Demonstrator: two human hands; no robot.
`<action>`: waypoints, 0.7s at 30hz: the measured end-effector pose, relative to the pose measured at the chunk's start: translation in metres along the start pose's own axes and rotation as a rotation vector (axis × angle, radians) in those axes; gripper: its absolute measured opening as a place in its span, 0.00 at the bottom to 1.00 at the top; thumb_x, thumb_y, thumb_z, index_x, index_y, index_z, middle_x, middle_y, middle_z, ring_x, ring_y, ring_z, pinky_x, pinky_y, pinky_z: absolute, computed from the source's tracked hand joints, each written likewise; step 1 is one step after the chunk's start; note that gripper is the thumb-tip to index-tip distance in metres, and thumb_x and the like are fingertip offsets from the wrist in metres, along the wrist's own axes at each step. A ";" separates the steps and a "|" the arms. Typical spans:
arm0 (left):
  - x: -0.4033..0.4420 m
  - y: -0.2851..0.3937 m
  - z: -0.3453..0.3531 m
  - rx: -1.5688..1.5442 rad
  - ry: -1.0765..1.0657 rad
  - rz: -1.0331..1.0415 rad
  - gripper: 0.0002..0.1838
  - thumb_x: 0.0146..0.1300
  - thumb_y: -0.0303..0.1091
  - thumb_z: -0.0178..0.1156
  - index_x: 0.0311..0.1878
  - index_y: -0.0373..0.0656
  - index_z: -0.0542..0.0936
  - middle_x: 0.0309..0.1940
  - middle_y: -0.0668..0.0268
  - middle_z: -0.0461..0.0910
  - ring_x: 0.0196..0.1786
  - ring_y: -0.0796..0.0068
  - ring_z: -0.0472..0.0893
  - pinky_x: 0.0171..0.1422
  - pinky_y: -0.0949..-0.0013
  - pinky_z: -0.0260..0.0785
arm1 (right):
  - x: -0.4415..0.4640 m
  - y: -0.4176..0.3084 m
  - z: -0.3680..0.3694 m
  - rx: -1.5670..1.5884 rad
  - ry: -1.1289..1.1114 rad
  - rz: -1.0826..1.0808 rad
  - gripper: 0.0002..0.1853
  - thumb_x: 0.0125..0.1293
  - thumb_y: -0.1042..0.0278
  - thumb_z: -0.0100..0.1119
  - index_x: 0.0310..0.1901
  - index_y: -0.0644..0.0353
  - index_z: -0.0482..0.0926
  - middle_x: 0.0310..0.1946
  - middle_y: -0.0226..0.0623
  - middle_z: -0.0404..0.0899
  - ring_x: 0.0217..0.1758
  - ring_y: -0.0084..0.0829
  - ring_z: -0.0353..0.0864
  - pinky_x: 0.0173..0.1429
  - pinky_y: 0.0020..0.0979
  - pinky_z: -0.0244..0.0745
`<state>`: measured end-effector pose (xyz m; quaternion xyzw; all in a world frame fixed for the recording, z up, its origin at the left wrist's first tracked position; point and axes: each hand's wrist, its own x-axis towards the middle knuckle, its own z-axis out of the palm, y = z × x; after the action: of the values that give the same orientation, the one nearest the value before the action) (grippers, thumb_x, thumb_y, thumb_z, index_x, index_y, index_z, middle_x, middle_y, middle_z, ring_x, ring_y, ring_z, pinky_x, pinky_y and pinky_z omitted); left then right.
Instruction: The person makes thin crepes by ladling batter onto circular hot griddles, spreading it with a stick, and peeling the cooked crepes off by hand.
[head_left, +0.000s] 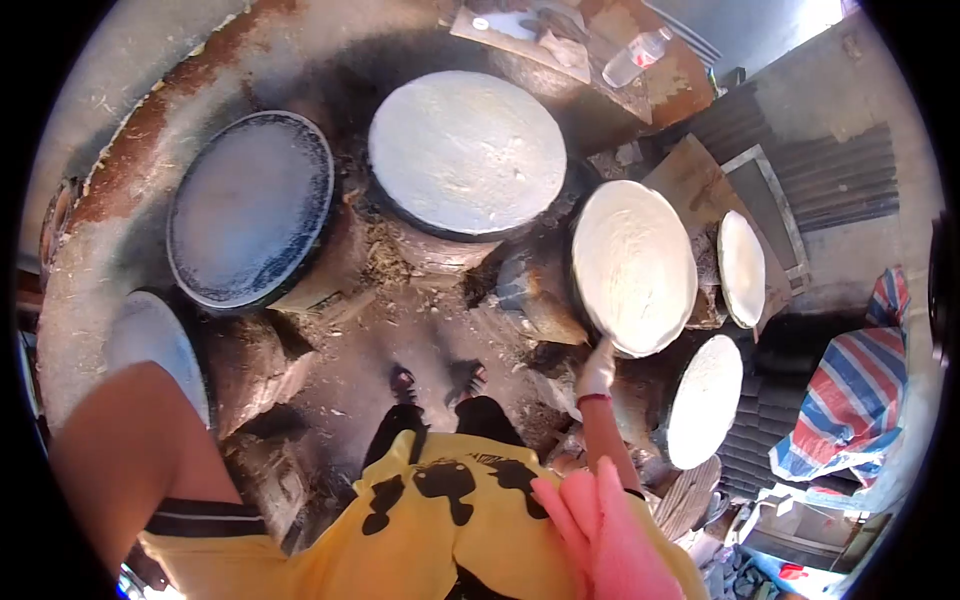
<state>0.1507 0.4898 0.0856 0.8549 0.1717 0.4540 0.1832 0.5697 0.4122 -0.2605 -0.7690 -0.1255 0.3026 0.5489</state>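
Note:
My right hand [597, 372], whitish over the fingers, reaches to the near edge of a round pan [577, 300] covered by a thin pale sheet of batter or flatbread [635, 265]. Its fingers are drawn together with their tips at the sheet's rim; whatever may be between them is too small to make out. A dark red band circles the wrist. Pink cloth [610, 535] hangs over the front of my yellow clothing, beside the right forearm. At the lower left only my bent left arm [150, 450] shows; its hand is out of view.
Another coated round pan [468, 150] stands at the back, with a bare dark pan [250, 210] to its left. Two smaller pale rounds [742, 268] [705, 402] lie at the right. A plastic bottle [637, 57] and striped sheet [845, 390] are farther off.

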 end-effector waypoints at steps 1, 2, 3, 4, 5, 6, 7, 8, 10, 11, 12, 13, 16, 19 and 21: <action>-0.014 0.009 -0.015 0.034 0.079 -0.025 0.29 0.70 0.53 0.41 0.52 0.31 0.72 0.35 0.65 0.76 0.14 0.91 0.52 0.15 0.82 0.39 | 0.002 0.022 0.019 -0.294 -0.324 -0.265 0.24 0.68 0.50 0.45 0.52 0.64 0.74 0.47 0.52 0.76 0.46 0.38 0.76 0.46 0.35 0.74; -0.032 0.018 -0.031 0.070 0.165 -0.053 0.29 0.70 0.53 0.41 0.53 0.31 0.72 0.35 0.65 0.76 0.13 0.91 0.52 0.15 0.82 0.39 | 0.002 0.030 0.040 -0.590 -0.650 -0.535 0.21 0.68 0.54 0.48 0.52 0.64 0.73 0.51 0.54 0.74 0.49 0.41 0.75 0.48 0.35 0.74; -0.052 0.030 -0.045 0.103 0.271 -0.088 0.30 0.70 0.53 0.40 0.53 0.31 0.72 0.35 0.65 0.77 0.13 0.91 0.52 0.15 0.82 0.39 | -0.011 0.020 0.070 -1.010 -0.508 -1.101 0.20 0.66 0.58 0.49 0.52 0.65 0.72 0.54 0.54 0.71 0.52 0.43 0.73 0.49 0.37 0.74; -0.071 0.040 -0.056 0.139 0.391 -0.126 0.30 0.70 0.54 0.40 0.53 0.31 0.72 0.36 0.65 0.77 0.13 0.91 0.52 0.15 0.82 0.39 | -0.018 -0.005 0.103 -1.402 -0.284 -1.684 0.19 0.65 0.61 0.50 0.52 0.66 0.72 0.58 0.54 0.67 0.56 0.46 0.71 0.49 0.38 0.74; -0.093 0.051 -0.065 0.172 0.531 -0.176 0.30 0.70 0.54 0.40 0.53 0.31 0.72 0.36 0.64 0.77 0.13 0.91 0.52 0.15 0.82 0.39 | -0.017 -0.034 0.132 -1.203 -0.294 -1.666 0.19 0.65 0.63 0.50 0.53 0.66 0.71 0.60 0.54 0.65 0.58 0.47 0.69 0.51 0.39 0.74; -0.116 0.062 -0.071 0.199 0.679 -0.238 0.31 0.70 0.54 0.40 0.53 0.31 0.72 0.36 0.64 0.77 0.13 0.91 0.52 0.15 0.82 0.39 | -0.018 -0.065 0.155 -1.009 -0.305 -1.634 0.20 0.64 0.65 0.50 0.55 0.65 0.69 0.61 0.54 0.63 0.60 0.49 0.67 0.53 0.40 0.73; -0.141 0.072 -0.073 0.219 0.842 -0.329 0.31 0.70 0.55 0.40 0.53 0.31 0.72 0.37 0.64 0.78 0.13 0.91 0.52 0.15 0.82 0.38 | -0.024 -0.100 0.169 -0.951 -0.244 -1.542 0.19 0.65 0.64 0.49 0.55 0.65 0.70 0.62 0.53 0.64 0.61 0.48 0.67 0.54 0.40 0.73; -0.167 0.082 -0.070 0.231 1.003 -0.441 0.31 0.70 0.55 0.40 0.53 0.31 0.72 0.37 0.64 0.78 0.13 0.90 0.52 0.15 0.82 0.38 | -0.022 -0.127 0.181 -0.891 -0.187 -1.451 0.19 0.66 0.63 0.47 0.55 0.65 0.70 0.62 0.51 0.64 0.61 0.47 0.67 0.55 0.40 0.73; -0.225 0.099 -0.043 0.195 1.218 -0.731 0.32 0.70 0.56 0.40 0.54 0.31 0.72 0.38 0.63 0.78 0.13 0.90 0.52 0.14 0.82 0.38 | 0.041 -0.126 0.212 -0.947 -0.036 -1.359 0.25 0.69 0.58 0.41 0.66 0.53 0.61 0.62 0.55 0.64 0.63 0.47 0.66 0.65 0.37 0.61; -0.253 0.108 -0.023 0.154 1.174 -0.818 0.30 0.71 0.54 0.39 0.53 0.33 0.73 0.40 0.63 0.79 0.12 0.91 0.51 0.14 0.83 0.39 | 0.018 -0.116 0.226 -1.144 -0.374 -1.516 0.19 0.69 0.57 0.41 0.58 0.54 0.66 0.51 0.49 0.68 0.53 0.41 0.69 0.57 0.34 0.65; -0.281 0.116 -0.003 0.115 1.124 -0.904 0.28 0.72 0.53 0.37 0.52 0.35 0.74 0.41 0.63 0.79 0.11 0.91 0.51 0.13 0.84 0.40 | -0.026 -0.102 0.245 -1.326 -0.738 -1.642 0.16 0.70 0.57 0.40 0.50 0.55 0.71 0.40 0.42 0.72 0.43 0.35 0.72 0.49 0.31 0.69; -0.294 0.129 0.021 0.066 1.275 -0.997 0.29 0.71 0.54 0.38 0.49 0.34 0.75 0.37 0.62 0.79 0.11 0.92 0.54 0.12 0.84 0.40 | -0.060 -0.097 0.260 -1.489 -1.116 -1.756 0.16 0.70 0.56 0.40 0.42 0.56 0.76 0.30 0.35 0.76 0.33 0.29 0.75 0.41 0.29 0.73; -0.342 0.182 0.077 -0.168 1.348 -0.885 0.28 0.72 0.51 0.36 0.54 0.34 0.72 0.41 0.61 0.79 0.11 0.90 0.56 0.12 0.85 0.46 | -0.159 -0.072 0.252 -0.592 -1.552 -1.818 0.23 0.60 0.53 0.53 0.53 0.58 0.67 0.48 0.40 0.63 0.48 0.33 0.69 0.52 0.32 0.68; -0.337 0.233 0.123 0.067 1.660 -1.235 0.32 0.70 0.56 0.38 0.59 0.35 0.69 0.44 0.62 0.79 0.16 0.88 0.60 0.17 0.82 0.54 | -0.334 -0.024 0.195 0.553 -2.134 -1.394 0.43 0.51 0.50 0.67 0.64 0.59 0.59 0.66 0.45 0.50 0.62 0.37 0.63 0.62 0.35 0.63; -0.315 0.250 0.135 0.340 1.572 -1.345 0.32 0.70 0.58 0.35 0.60 0.39 0.69 0.50 0.62 0.76 0.33 0.80 0.72 0.42 0.75 0.67 | -0.405 -0.018 0.140 0.611 -2.551 -0.862 0.47 0.50 0.53 0.70 0.68 0.61 0.56 0.71 0.48 0.48 0.67 0.38 0.60 0.67 0.34 0.59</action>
<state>0.1289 0.1049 -0.0922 0.0617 0.7438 0.6561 0.1121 0.1700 0.3135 -0.1407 0.2869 -0.6918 0.6137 0.2500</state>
